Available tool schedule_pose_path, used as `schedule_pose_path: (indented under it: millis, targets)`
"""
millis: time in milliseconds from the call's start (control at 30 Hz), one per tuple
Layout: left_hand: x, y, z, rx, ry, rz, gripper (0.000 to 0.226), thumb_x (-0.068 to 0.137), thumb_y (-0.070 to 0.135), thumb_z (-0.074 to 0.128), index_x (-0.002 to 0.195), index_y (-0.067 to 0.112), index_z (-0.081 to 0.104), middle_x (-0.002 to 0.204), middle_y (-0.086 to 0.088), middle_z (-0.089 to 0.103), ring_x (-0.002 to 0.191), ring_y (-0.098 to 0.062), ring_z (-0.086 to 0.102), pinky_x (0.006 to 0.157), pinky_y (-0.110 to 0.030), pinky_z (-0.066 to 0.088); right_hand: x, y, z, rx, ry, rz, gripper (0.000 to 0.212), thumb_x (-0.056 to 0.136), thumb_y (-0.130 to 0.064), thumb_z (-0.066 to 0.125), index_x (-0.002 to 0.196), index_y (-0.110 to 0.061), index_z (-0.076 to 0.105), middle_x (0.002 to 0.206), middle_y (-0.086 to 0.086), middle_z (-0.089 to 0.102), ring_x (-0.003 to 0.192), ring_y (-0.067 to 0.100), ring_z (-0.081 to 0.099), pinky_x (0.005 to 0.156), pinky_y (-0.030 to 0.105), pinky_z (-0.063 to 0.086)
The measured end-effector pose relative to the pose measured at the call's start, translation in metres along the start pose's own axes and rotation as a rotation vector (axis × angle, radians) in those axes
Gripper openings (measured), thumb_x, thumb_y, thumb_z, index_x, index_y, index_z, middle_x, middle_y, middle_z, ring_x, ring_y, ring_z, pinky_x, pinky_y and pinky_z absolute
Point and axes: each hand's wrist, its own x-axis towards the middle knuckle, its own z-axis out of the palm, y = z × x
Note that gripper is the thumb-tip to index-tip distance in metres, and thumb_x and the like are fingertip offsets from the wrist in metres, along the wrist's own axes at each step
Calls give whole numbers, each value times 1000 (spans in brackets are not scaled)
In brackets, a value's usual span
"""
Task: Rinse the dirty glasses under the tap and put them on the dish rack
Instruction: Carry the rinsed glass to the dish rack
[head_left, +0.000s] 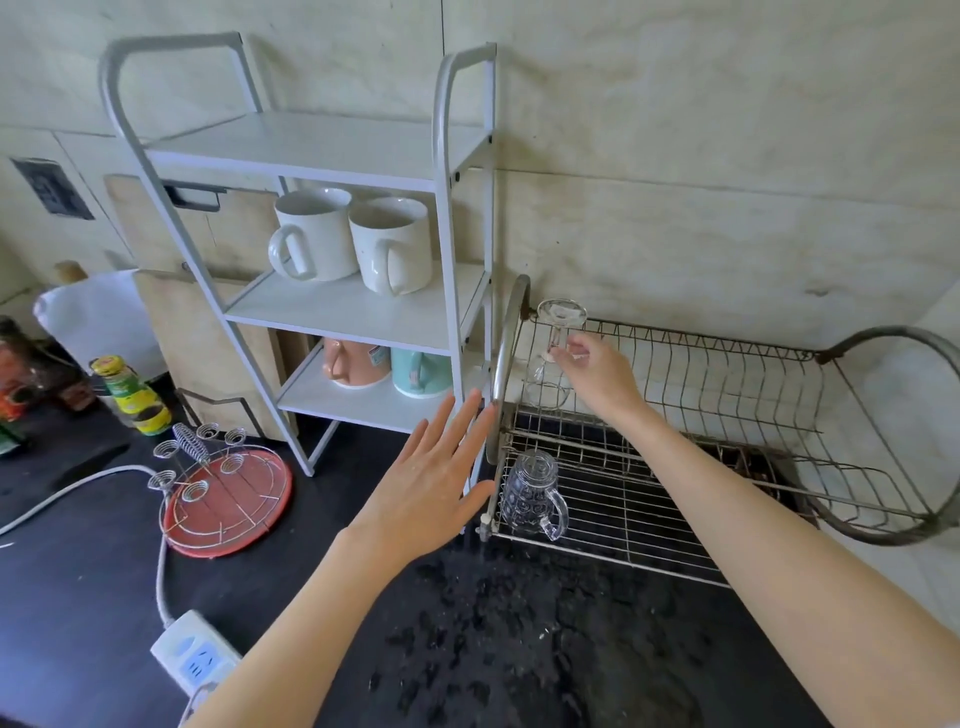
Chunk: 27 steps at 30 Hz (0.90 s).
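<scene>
Right-hand grip (597, 369) around inverted stemmed glass (553, 358) on dish rack (727, 395)

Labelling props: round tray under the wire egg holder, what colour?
Red, clearest in the head view.

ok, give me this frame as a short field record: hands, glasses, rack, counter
right hand: pinching the stem of an upside-down wine glass at the dish rack's upper tier
left hand: open, fingers spread, empty, beside the rack's left end
glass mug: upside down on the lower tier, handle toward the camera
dish rack: two-tier wire, otherwise bare
counter: black, water droplets in front of the rack
tap: not in view
</scene>
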Motion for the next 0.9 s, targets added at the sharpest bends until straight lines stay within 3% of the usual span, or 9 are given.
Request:
schedule_pose_path:
  millis: [200, 367, 433, 533, 733, 833, 900]
  targets:
    - [-48, 4, 8, -56, -21, -52, 77, 75, 66, -3, 140, 29, -22, 148, 10, -27, 140, -15, -23, 114, -32, -9, -87, -20, -3, -255, 93, -166, 50, 98, -39, 40, 139, -11, 40, 143, 5, 43, 133, 17, 39, 107, 26, 26]
    - [-115, 10, 16, -67, -4, -103, 80, 78, 63, 0, 148, 25, -8, 152, 6, -20, 139, -18, -22, 114, -35, -6, -173, -38, 19, -397, 40, -289, 58, 96, -47, 38, 144, -15, 35, 153, 3, 30, 141, 18, 25, 114, 29, 11]
    - [-152, 10, 22, -52, 18, -138, 77, 83, 62, 9, 149, 23, 1, 155, 0, -9, 142, -24, -11, 114, -38, 0, -213, -42, 39, -475, 18, -326, 62, 93, -54, 33, 141, -15, 42, 150, 7, 35, 139, 23, 33, 112, 33, 15]
    - [-219, 7, 32, -18, 54, -184, 69, 88, 55, 27, 145, 17, 24, 152, -12, 27, 138, -35, 24, 105, -49, 21, -275, -49, 78, -525, -56, -363, 63, 90, -57, 31, 137, -18, 48, 147, 9, 41, 134, 26, 42, 108, 41, 24]
    - [-356, -12, 38, 45, 13, -347, 65, 86, 49, 49, 139, 14, 38, 142, -16, 44, 128, -41, 42, 94, -58, 42, -372, -85, 155, -499, -273, -477, 64, 89, -56, 32, 139, -18, 45, 147, 11, 41, 132, 29, 44, 105, 51, 31]
    - [-418, -26, 32, 59, -17, -485, 64, 90, 56, 29, 138, 15, 39, 140, -14, 47, 126, -40, 45, 93, -55, 41, -403, -117, 189, -470, -359, -560, 61, 90, -55, 32, 135, -16, 46, 141, 12, 49, 124, 30, 52, 98, 56, 41]
    - [-455, -41, 26, 54, -26, -576, 68, 92, 60, 16, 138, 16, 39, 141, -13, 45, 127, -39, 44, 94, -56, 40, -415, -143, 212, -446, -402, -625, 63, 95, -58, 20, 134, -16, 46, 139, 12, 50, 124, 30, 52, 97, 55, 40]
